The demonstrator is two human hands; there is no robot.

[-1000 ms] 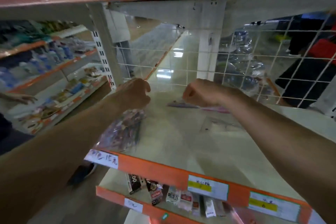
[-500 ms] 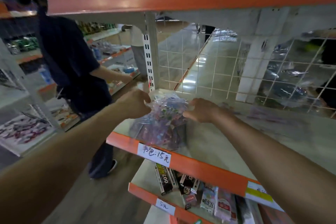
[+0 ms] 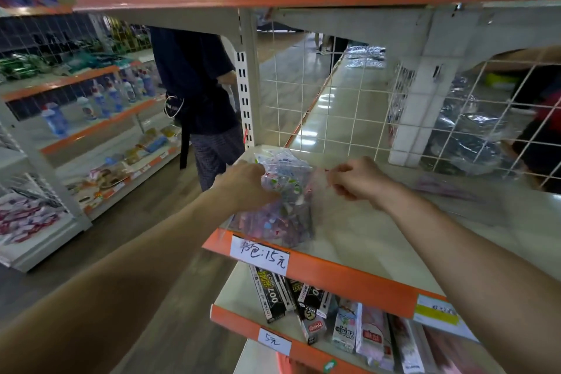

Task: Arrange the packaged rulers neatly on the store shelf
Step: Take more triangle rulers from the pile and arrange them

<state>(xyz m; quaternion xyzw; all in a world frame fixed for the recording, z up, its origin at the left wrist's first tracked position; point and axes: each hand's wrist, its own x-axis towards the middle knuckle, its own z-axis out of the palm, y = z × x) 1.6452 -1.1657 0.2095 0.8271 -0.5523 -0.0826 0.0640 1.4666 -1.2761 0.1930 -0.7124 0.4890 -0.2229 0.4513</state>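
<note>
A clear plastic bag of colourful packaged rulers stands at the front left corner of the cream shelf. My left hand grips the bag's left side. My right hand pinches the bag's upper right edge, fingers curled. Further right on the same shelf lie thin clear packets with pink print, blurred.
A white wire grid backs the shelf, with an upright post at its left. The shelf below holds boxed and bagged stationery. A person in dark clothes stands in the aisle to the left, beside another stocked shelf unit.
The bag has been pulled from lying low at the shelf's left to standing at the front corner, both hands holding it. The view has swung left.
</note>
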